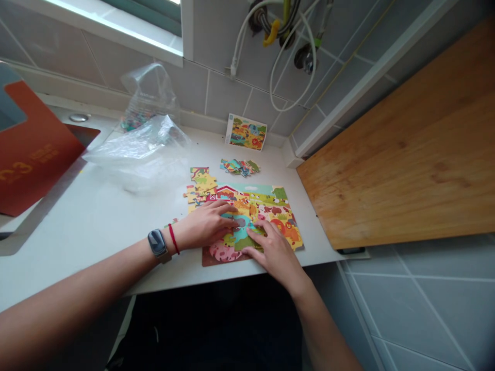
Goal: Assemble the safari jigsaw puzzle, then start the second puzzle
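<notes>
The left hand (209,222) rests its fingers on joined, hippo-printed cardboard jigsaw pieces (242,238) atop a colourful rectangular farm-scene board (275,210); whether it pinches one, I cannot tell. The right hand (274,252), fingers loosely spread, touches their four-o'clock side. Loose multicoloured jigsaw pieces (240,167) lie at the board's twelve o'clock.

Jigsaw pieces (243,239) lie partly joined.

White desk (116,226) bears puzzle board (274,211). Just behind puzzle board, loose pieces (240,167); farther behind it, picture card (247,132); to its rear left, clear plastic bags (141,141).
</notes>
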The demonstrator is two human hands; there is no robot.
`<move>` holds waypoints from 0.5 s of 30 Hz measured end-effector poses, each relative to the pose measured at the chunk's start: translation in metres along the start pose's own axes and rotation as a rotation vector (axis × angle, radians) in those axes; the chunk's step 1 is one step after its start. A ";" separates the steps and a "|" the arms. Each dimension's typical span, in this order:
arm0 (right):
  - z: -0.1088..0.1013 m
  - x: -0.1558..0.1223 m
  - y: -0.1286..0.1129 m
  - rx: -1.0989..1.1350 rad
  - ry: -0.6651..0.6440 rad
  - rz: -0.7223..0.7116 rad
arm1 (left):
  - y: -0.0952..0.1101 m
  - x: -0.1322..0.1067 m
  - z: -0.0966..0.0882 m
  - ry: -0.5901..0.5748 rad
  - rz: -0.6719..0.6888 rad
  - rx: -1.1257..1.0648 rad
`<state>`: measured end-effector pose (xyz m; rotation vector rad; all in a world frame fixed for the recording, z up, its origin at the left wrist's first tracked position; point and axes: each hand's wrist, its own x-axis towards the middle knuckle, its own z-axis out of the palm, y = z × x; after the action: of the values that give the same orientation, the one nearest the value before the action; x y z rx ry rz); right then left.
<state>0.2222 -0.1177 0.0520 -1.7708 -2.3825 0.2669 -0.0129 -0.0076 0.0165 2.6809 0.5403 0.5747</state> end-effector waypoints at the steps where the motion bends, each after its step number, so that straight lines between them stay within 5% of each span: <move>1: 0.000 0.000 0.000 -0.007 -0.003 -0.005 | 0.000 0.000 0.000 -0.003 0.000 0.003; 15: -0.001 0.002 -0.020 -0.078 0.008 0.113 | -0.003 -0.001 -0.005 -0.017 0.080 -0.018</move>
<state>0.2030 -0.1212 0.0582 -1.9404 -2.3212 0.1831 -0.0168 -0.0042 0.0196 2.6981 0.4236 0.5756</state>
